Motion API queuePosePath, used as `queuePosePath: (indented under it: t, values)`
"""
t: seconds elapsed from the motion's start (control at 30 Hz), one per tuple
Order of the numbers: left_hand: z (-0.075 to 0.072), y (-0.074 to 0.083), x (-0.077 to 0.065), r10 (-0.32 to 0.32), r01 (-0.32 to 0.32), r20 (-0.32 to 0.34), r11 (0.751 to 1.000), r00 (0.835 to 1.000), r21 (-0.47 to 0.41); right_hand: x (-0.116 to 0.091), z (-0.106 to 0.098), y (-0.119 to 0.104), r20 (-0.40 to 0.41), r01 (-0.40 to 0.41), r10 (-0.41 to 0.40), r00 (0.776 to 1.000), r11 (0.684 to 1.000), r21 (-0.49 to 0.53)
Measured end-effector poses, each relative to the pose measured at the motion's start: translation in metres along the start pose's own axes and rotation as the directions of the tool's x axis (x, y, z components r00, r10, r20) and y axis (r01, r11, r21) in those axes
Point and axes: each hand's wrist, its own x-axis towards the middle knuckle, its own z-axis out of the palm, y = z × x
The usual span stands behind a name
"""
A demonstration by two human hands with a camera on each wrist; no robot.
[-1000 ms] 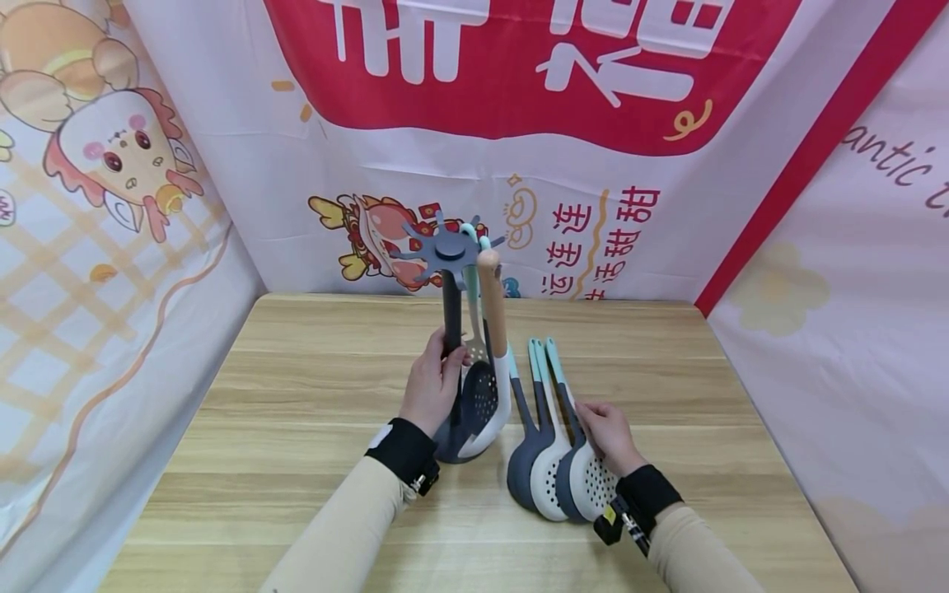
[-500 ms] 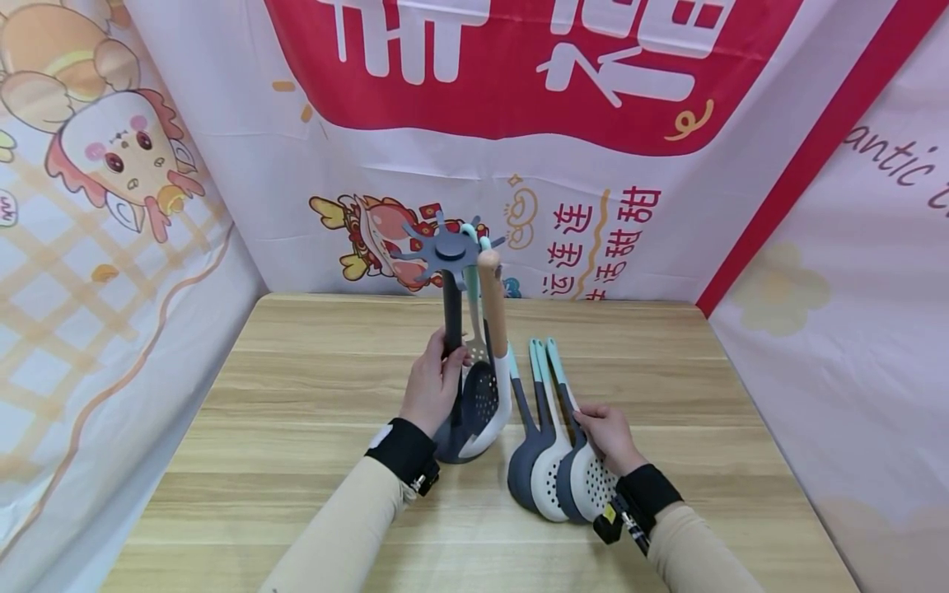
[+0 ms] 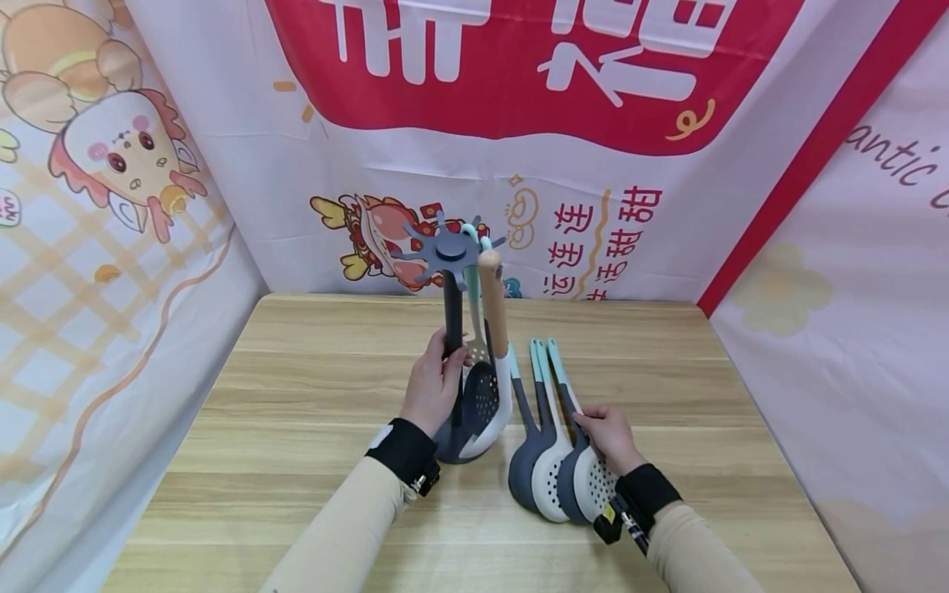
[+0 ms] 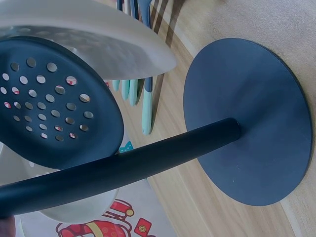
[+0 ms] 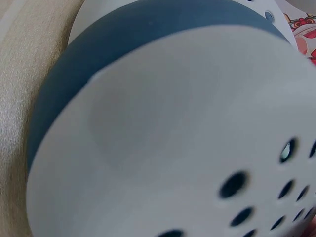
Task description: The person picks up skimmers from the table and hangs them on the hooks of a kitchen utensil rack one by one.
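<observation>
The dark utensil stand (image 3: 453, 309), at centre frame, is gripped upright by the curled fingers of the left hand (image 3: 432, 383). At lower right, a white perforated skimmer (image 3: 594, 484) is pinched in the right hand's (image 3: 610, 436) fingers, overlapped with other utensils (image 3: 523, 473) on the wooden table (image 3: 334, 354).

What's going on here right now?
A person's left grip holds the upright rack, where a dark skimmer and a wooden-handled utensil hang. Their right grip pinches the white skimmer, at the end of a row farthest from the rack. The other utensils in that row lie overlapping on the table, mint handle ends pointing away from the person. The white skimmer overlaps its neighbour and is not on the rack.
</observation>
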Motion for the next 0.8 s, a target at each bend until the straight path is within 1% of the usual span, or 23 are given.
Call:
queuePosePath:
  t: [0.27, 0.6, 0.67, 0.8]
  values:
    - [-0.0002, 0.0001, 0.0006, -0.006, 0.006, 0.002, 1.000, 1.000, 0.000, -0.0015, -0.0009, -0.0008, -0.023, 0.015, -0.016, 1.000, 1.000, -0.025]
    - [0.0001, -0.0006, 0.0006, 0.017, -0.017, 0.000, 1.000, 1.000, 0.009, -0.0025, -0.0031, 0.0001, -0.009, -0.010, 0.010, 1.000, 1.000, 0.007]
    - [0.0003, -0.0009, 0.0008, 0.019, -0.019, 0.000, 1.000, 1.000, 0.008, -0.0028, -0.0033, 0.0000, -0.012, -0.017, 0.017, 1.000, 1.000, 0.003]
    - [0.0004, -0.0014, 0.0009, 0.020, -0.020, -0.001, 1.000, 1.000, 0.007, -0.0040, -0.0041, -0.0005, -0.026, 0.001, -0.001, 1.000, 1.000, -0.028]
